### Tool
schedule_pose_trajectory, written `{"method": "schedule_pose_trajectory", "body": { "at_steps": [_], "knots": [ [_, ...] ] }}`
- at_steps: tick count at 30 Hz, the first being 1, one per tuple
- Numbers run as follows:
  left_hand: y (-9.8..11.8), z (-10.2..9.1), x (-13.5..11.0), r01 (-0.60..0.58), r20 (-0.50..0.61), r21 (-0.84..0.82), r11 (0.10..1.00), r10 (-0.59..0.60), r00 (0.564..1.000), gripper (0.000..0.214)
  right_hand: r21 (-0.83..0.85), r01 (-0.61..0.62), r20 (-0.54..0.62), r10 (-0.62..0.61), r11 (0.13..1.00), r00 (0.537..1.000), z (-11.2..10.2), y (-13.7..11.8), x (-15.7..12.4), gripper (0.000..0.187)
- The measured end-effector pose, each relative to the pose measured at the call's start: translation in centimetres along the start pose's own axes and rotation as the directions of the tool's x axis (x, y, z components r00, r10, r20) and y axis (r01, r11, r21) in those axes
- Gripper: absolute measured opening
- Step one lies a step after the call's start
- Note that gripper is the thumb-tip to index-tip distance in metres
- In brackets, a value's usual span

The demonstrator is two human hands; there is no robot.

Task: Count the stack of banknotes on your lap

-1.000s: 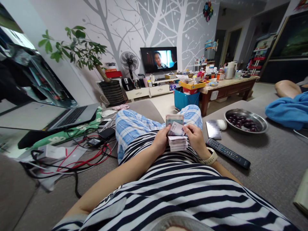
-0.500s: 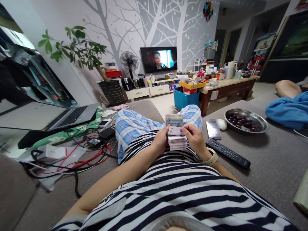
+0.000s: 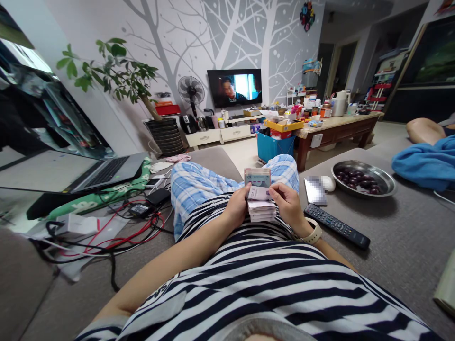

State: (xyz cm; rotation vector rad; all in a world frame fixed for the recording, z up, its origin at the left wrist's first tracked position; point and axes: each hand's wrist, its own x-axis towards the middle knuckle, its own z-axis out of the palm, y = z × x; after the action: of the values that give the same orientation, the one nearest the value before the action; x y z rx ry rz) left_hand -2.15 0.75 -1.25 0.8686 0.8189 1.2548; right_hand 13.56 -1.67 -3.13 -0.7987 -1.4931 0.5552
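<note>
A folded stack of banknotes [image 3: 261, 210] is held over my lap, between my two hands. Its far part stands up with a greenish printed face; the near notes are pale and purple and fold down toward me in layers. My left hand [image 3: 237, 204] is closed around the left side of the stack, thumb on top. My right hand [image 3: 286, 202] pinches the right edge of a purple note with thumb and forefinger. Some fingers of both hands are hidden behind the notes. A pale watch [image 3: 313, 232] is on my right wrist.
Right of me on the sofa lie a black remote control [image 3: 337, 226], a white mouse [image 3: 327, 183] and a steel bowl [image 3: 387, 187] of dark fruit. Leftward are a laptop [image 3: 113, 171] and tangled cables [image 3: 117, 239]. A cluttered table [image 3: 341, 124] stands ahead, right.
The purple note under my right fingers has tilted slightly, its right side a little higher. Both hands keep nearly the same place.
</note>
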Motion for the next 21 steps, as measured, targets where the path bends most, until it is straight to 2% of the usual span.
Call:
{"method": "schedule_pose_trajectory", "body": {
  "at_steps": [15, 21],
  "knots": [
    [-0.01, -0.15, -0.23, -0.008, 0.042, 0.027, 1.0, 0.007, 0.999, 0.024, 0.013, 0.014, -0.001, -0.014, 1.0, 1.0, -0.13, 0.06, -0.06, 0.029],
    [-0.01, -0.03, -0.27, -0.037, 0.04, 0.024, 0.999, 0.036, 0.999, 0.022, 0.103, 0.013, 0.028, -0.016, 0.995, 0.999, -0.05, 0.03, -0.16, 0.033]
  ]
}}
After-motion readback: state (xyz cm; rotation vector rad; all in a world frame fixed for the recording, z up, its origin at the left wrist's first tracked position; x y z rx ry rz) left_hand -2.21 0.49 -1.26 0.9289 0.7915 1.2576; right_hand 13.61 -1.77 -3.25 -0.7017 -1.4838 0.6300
